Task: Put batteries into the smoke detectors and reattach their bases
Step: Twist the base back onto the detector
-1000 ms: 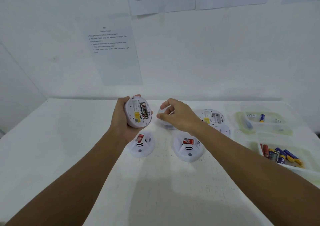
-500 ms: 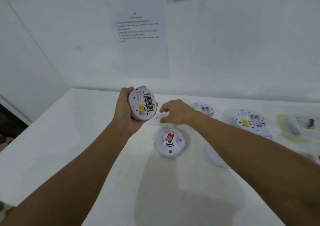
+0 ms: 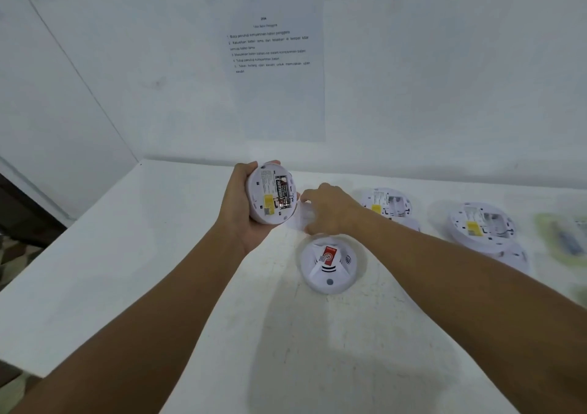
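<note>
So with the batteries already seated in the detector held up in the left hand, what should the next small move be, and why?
Probably lift the flat white plastic base that the right hand grips off the white table and bring it to the round white smoke detector held in the left hand. Its open back shows black batteries in place, with no base on it yet.

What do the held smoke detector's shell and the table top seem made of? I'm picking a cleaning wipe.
Smoke detector, gripped in the left hand: apparently moulded white plastic, going by its smooth matte shell with formed slots and screw holes.
Table: probably painted or laminated board, a flat white surface with faint scuffs; the core is hidden.
</note>
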A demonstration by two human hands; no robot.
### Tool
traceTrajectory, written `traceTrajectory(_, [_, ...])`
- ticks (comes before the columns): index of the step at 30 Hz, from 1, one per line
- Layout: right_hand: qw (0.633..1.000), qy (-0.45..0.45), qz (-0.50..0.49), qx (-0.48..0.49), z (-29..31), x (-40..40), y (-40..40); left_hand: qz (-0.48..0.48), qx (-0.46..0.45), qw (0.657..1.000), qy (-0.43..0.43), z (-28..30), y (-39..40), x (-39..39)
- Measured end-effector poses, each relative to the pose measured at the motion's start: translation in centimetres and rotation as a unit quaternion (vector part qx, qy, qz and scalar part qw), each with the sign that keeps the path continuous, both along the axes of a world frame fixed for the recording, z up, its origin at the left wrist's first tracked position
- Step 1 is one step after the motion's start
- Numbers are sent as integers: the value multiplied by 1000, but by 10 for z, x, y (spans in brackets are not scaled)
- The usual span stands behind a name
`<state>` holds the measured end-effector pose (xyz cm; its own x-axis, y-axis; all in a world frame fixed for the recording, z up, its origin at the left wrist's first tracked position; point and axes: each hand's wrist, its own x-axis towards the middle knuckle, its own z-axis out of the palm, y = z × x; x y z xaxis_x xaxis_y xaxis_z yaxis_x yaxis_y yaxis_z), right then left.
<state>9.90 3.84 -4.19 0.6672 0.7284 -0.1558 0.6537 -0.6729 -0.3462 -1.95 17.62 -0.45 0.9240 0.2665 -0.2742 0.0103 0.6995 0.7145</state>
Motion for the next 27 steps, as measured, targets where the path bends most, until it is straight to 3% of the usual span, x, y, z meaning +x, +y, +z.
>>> traceTrajectory(8, [993,-53,-52,91,32,-7,-35,27,23,999,-25,-2,4,0])
traceTrajectory(11, [970,-34,-65,231,34,-18,-50,48,3,999,-24,-4,-6,1])
traceTrajectory(14, [934,4,-8,358,34,-32,-61,19,-7,1000,-23,-3,-25,4])
traceTrajectory(19, [937,-42,77,339,38,-39,-80,-110,-39,993,-23,1,-61,13])
traceTrajectory(27, [939,-56,98,326,44,-37,-118,-156,-30,987,-19,11,-97,13])
